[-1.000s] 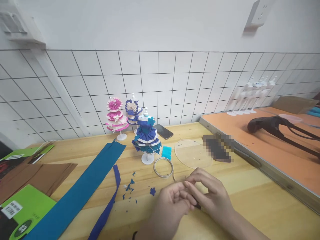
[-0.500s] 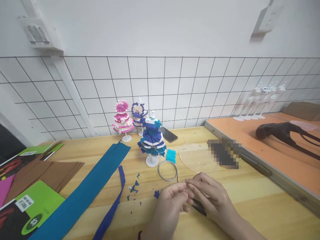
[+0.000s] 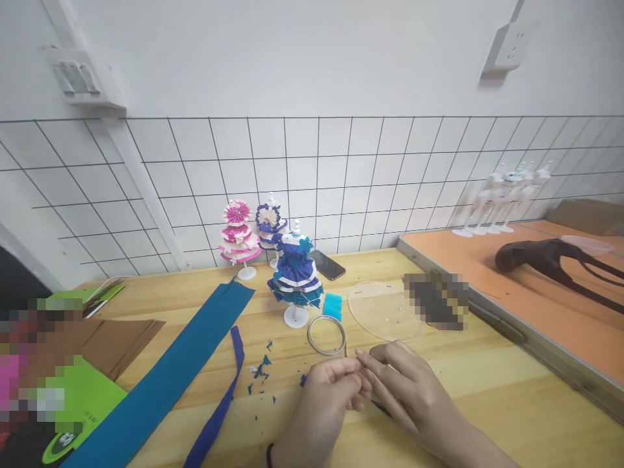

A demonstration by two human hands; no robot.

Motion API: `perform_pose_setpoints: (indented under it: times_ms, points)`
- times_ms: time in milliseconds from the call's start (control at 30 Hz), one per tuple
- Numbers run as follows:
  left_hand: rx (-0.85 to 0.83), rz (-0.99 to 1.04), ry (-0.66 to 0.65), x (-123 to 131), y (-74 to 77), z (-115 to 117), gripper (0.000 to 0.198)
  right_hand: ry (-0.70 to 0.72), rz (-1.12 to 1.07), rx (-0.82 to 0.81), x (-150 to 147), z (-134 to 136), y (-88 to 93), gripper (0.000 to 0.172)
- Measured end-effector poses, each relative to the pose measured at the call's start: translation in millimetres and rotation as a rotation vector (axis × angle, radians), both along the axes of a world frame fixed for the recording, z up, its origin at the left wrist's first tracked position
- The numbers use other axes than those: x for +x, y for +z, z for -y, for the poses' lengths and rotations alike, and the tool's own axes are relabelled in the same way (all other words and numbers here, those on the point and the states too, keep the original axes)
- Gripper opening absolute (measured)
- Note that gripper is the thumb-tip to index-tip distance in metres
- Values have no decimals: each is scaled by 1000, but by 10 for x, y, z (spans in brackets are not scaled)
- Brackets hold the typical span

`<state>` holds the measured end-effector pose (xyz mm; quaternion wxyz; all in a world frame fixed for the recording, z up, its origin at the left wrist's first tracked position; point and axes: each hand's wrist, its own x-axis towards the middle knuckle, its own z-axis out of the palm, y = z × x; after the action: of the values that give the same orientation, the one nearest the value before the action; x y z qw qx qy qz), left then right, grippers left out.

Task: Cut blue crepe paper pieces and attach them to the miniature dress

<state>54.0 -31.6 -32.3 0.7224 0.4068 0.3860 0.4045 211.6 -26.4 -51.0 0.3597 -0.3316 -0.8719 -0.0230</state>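
My left hand [image 3: 325, 400] and my right hand [image 3: 402, 390] meet low in the middle, above the wooden table [image 3: 487, 403]. Their fingertips are pinched together on something too small to make out. A dark thin object [image 3: 381, 409] lies under my right hand. Just beyond the fingers lies a roll of clear tape [image 3: 327, 335]. Behind it stands a small mannequin in a blue and white paper dress [image 3: 295, 276].
A long teal paper strip [image 3: 170, 374], a dark blue strip [image 3: 219, 406] and blue scraps [image 3: 260, 367] lie to the left. A clear round disc [image 3: 383, 311], a phone [image 3: 327, 264], two more paper dresses [image 3: 251, 231], brown and green sheets [image 3: 104, 338] and an orange board [image 3: 536, 292] surround them.
Both hands stay pinched together and have shifted slightly. The view tilted down a little over the second, so the table items sit higher in frame one and lower now.
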Motion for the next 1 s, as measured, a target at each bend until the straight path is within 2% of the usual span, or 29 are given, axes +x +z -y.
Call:
perform_pose_setpoints:
  times_ms: [167, 333, 400, 567, 733, 1000]
  points:
    - [35, -56, -32, -8, 2, 2, 14, -46, -6, -44, -8, -2, -7, 28]
    - [32, -83, 42, -49, -49, -38, 18, -54, 36, -44, 15, -13, -19, 30]
    - [25, -75, 35, -53, -58, -49, 18, -43, 53, -15, 17, -12, -24, 31]
    - [70, -98, -61, -33, 1, -44, 16, -40, 59, 13, 3, -9, -20, 30]
    - [109, -205, -18, -49, 54, -40, 17, -72, 47, -1, -6, -14, 16, 27]
    - [41, -221, -30, -62, -53, -84, 17, -69, 7, 5, 24, -20, -14, 26]
